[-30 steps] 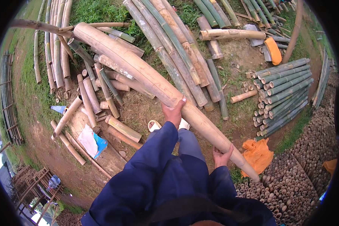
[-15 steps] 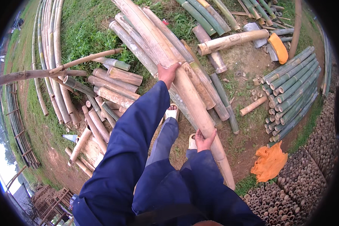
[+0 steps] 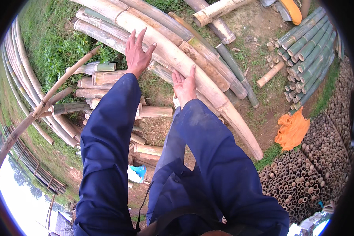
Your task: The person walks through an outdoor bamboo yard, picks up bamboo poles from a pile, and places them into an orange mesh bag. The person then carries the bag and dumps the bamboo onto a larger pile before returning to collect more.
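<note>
Grassy yard, thick pale bamboo pole [image 3: 192,67] beside open hands [image 3: 185,84].

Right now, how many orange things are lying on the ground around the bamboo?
2. An orange cloth lies crumpled on the dirt at right, between the long pale pole's end and the stacked cut bamboo. An orange object sits at the top edge, partly cut off. Others may be hidden.

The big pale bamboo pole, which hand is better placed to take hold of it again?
Right, probably. The right hand is open beside the big pale bamboo pole; the left hand is spread open farther up it.
</note>
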Tool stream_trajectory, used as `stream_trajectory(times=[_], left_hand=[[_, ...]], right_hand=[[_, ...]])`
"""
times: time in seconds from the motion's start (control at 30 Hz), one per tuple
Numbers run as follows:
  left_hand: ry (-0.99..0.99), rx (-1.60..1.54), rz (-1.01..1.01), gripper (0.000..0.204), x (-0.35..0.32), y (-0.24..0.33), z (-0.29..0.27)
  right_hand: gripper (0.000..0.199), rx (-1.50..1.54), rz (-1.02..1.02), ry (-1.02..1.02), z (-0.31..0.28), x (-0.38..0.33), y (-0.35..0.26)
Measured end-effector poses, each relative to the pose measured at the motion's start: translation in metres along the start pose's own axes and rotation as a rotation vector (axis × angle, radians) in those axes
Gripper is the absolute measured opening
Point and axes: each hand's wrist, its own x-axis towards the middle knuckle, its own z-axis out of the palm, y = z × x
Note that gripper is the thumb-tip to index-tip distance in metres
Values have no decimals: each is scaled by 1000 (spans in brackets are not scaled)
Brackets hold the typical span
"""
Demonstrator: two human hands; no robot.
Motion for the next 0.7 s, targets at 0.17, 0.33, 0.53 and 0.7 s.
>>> stream_trajectory(times=[0.17,0.33,0.53,0.7], left_hand=[[-267,340,157,58,-1,10,43],[-150,90,73,62,4,9,72],[-102,-50,-190,71,-33,-12,69],[-268,-120,-390,75,-106,-41,59]], right_hand=[[72,-1065,-387,-151,-24,-11,-65],[81,-2108,-1039,88,-54,-9,-130],[80,-2218,-758,-4,-92,18,-131],[75,-1995,-900,-80,-114,22,-125]])
